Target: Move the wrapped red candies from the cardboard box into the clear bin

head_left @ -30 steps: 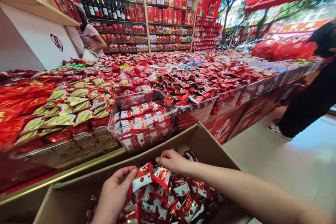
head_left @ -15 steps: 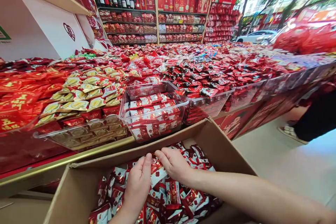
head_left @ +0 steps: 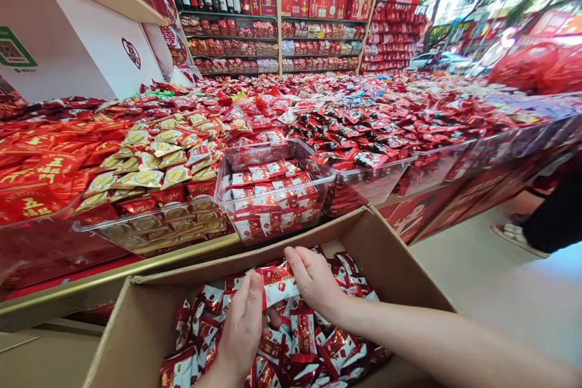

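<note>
A red-and-white wrapped candy packet spans the space between my two hands, just above the pile in a cardboard box. My left hand is closed at its left end, thumb up, with some fingertips showing below it. At the other end my right hand grips it between thumb and fingers. Whether more packets sit behind this one is hidden. Loose packets of the same kind fill the box beneath. Beyond the box's far edge stands a clear plastic bin, partly filled with matching packets in neat rows.
Durian-printed packets and red packets lie left of the bin; dark red ones are on its right. Shelves with bottles and boxes rise behind. A person's leg shows at the right.
My hands have lifted slightly and drawn a little apart, so the packet between them now shows its front. The whole view has shifted slightly, with the scene moving right.
</note>
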Motion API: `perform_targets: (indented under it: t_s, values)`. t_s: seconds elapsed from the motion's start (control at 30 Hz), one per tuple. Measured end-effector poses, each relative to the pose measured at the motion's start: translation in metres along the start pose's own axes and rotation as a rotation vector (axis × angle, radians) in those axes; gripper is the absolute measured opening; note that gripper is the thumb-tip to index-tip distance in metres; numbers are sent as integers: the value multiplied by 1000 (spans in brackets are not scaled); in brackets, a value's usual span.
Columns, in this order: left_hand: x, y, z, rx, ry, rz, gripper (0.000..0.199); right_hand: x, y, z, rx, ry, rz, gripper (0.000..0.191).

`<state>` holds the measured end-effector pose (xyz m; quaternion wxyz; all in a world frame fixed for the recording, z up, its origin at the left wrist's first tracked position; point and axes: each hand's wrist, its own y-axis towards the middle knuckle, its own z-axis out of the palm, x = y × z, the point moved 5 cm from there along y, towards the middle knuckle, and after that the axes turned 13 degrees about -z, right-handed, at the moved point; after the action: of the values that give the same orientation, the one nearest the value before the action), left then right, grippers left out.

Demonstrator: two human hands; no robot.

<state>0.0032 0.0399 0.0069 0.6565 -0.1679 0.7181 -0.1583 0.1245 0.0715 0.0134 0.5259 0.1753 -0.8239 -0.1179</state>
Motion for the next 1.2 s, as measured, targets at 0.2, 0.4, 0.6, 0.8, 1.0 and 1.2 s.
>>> perform_targets:
  t_s: [0.2,0.4,0.6,0.8,1.0,1.2]
  values:
    - [5,2,1,-54,41,-77,37,-10,0,5,35,143,73,38]
    - [-5,5,-17,-11,137,-23,37,7,7,-9,282,396,3,22]
    - [-11,0,-23,13,102,3,41,25,0,-14,432,595,194,26]
    - [-13,-10,-20,32,-80,-5,45,55,4,-24,472,400,152,19]
    - [-19,-8,-24,157,-431,-56,41,105,51,-64,339,180,-96,13]
    - [-12,-6,-15,179,-250,-46,39,109,165,-95,209,-586,-177,14]
